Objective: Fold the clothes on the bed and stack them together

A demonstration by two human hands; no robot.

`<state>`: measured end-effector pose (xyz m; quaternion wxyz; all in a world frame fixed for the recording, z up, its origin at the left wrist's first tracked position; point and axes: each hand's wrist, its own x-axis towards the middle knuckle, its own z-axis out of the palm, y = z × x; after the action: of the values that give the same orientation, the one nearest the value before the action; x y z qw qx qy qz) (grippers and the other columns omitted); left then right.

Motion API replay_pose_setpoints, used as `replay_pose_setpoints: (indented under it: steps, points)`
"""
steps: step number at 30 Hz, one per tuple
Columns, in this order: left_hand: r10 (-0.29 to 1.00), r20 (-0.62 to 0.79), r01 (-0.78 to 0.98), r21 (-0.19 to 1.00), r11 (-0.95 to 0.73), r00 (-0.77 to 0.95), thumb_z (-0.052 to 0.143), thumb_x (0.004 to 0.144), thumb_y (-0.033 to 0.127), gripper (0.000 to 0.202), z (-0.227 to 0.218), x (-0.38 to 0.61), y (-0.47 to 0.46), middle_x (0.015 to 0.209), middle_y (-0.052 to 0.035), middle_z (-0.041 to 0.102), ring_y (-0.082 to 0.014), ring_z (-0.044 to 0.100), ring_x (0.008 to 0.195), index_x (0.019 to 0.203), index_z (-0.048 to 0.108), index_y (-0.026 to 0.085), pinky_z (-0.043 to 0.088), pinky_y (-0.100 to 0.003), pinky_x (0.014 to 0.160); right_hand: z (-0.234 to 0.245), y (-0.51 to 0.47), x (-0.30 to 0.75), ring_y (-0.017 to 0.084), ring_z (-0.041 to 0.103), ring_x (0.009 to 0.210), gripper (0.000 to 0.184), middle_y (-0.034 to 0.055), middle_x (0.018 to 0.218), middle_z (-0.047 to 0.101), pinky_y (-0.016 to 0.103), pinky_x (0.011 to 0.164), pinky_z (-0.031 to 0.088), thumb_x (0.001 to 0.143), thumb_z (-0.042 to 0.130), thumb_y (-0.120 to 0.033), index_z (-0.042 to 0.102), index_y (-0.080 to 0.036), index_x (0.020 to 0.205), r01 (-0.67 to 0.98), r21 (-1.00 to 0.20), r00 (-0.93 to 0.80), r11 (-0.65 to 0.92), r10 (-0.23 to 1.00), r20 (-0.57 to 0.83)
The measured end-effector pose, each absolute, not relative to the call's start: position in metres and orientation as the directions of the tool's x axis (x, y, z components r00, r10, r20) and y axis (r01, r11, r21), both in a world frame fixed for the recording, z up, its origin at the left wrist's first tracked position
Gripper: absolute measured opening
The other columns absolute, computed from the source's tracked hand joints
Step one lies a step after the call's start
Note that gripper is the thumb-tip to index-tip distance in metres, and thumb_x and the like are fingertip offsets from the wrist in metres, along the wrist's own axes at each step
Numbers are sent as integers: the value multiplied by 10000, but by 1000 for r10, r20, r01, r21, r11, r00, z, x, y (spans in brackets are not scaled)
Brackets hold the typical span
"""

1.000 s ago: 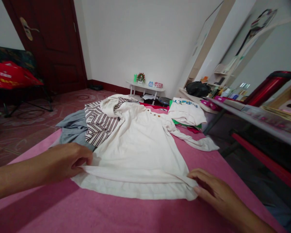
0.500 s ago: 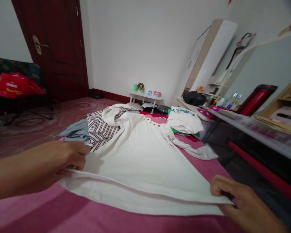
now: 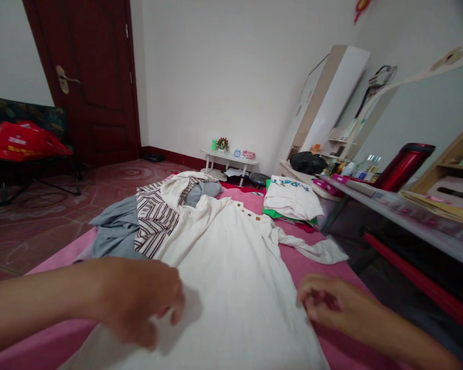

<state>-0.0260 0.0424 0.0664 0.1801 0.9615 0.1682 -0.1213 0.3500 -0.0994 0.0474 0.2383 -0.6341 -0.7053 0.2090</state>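
Note:
A white long-sleeved shirt [image 3: 235, 267] with small brown buttons lies spread flat on the pink bed cover [image 3: 327, 272]. My left hand [image 3: 139, 300] hovers just above the shirt's lower left part and casts a shadow on it. Its fingers are loosely curled, hang down and hold nothing. My right hand [image 3: 332, 308] is at the shirt's right edge with its fingers bent inward. It is blurred, and I cannot make out whether it pinches the cloth.
A striped garment [image 3: 154, 216] and a grey one [image 3: 116, 231] lie left of the shirt. A folded stack with a white printed tee [image 3: 293, 198] sits at the far right. A cluttered desk [image 3: 409, 205] runs along the right. A small white table [image 3: 231, 156] and a dark door [image 3: 96, 77] stand beyond.
Both hands held the shirt's hem stretched wide; now the left hand has let go and moved inward over the shirt. The right hand moved inward too, and the shirt lies flatter and nearer.

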Motion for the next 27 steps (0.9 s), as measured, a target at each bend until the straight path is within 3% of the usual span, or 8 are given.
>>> replay_pose_setpoints:
  steps: [2, 4, 8, 10, 13, 17, 24, 27]
  points:
    - [255, -221, 310, 269, -912, 942, 638, 710, 211, 315, 80, 27, 52, 856, -33, 694, -217, 646, 766, 1018, 688, 254, 483, -296, 668, 56, -46, 354, 211, 633, 802, 155, 46, 843, 699, 325, 741, 506, 729, 561, -263, 680, -193, 801, 782, -610, -41, 128, 987, 154]
    - [348, -82, 358, 208, -910, 934, 579, 770, 222, 317, 71, 76, 73, 962, -79, 675, -247, 645, 875, 1074, 666, 218, 496, -337, 771, 48, 3, 366, 249, 630, 903, 215, 82, 944, 694, 385, 817, 495, 712, 567, -280, 669, -172, 869, 767, -637, 141, 81, 947, 290]
    - [581, 117, 546, 236, -804, 805, 545, 800, 198, 605, 18, 143, 124, 1341, -159, 472, -266, 554, 1139, 1386, 396, 175, 467, -353, 914, 4, 69, 393, 257, 594, 1028, 422, 126, 1099, 654, 392, 919, 443, 648, 588, -244, 621, -118, 1049, 793, -610, 297, 1, 872, 388]
    - [670, 153, 622, 266, -736, 727, 529, 842, 262, 646, -9, 158, 142, 1413, -178, 395, -270, 463, 1250, 1434, 298, 148, 412, -369, 999, -17, 81, 398, 252, 587, 1027, 446, 110, 1110, 649, 373, 899, 442, 648, 603, -262, 617, -135, 1075, 824, -564, 317, -51, 867, 384]
    - [695, 239, 659, 223, -719, 678, 387, 931, 360, 512, -36, 164, 153, 1439, -169, 382, -278, 346, 1341, 1394, 373, 143, 276, -427, 1102, -35, 83, 400, 237, 608, 877, 273, 64, 921, 680, 324, 757, 457, 716, 575, -335, 653, -188, 933, 857, -486, 367, -171, 865, 342]
    - [686, 246, 666, 172, -726, 685, 310, 953, 393, 494, -49, 165, 155, 1478, -134, 348, -273, 284, 1380, 1396, 394, 190, 223, -451, 1121, -39, 77, 418, 239, 586, 763, 272, 81, 851, 667, 310, 645, 404, 759, 513, -344, 632, -187, 946, 796, -461, 591, -392, 667, 454]
    - [686, 220, 668, 160, -726, 693, 300, 950, 406, 521, -50, 167, 158, 1497, -151, 316, -289, 244, 1397, 1417, 387, 190, 200, -457, 1126, -30, 64, 463, 302, 547, 993, 390, 132, 1045, 619, 395, 810, 407, 770, 519, -443, 638, -177, 1031, 762, -468, 640, -447, 414, 647]
    - [686, 214, 664, 174, -727, 695, 304, 949, 408, 519, -50, 167, 158, 1501, -143, 311, -285, 241, 1398, 1414, 389, 193, 194, -456, 1129, -21, 44, 484, 342, 541, 1047, 380, 171, 1125, 600, 450, 802, 403, 816, 449, -398, 632, -196, 1080, 675, -466, 700, -573, 298, 649]
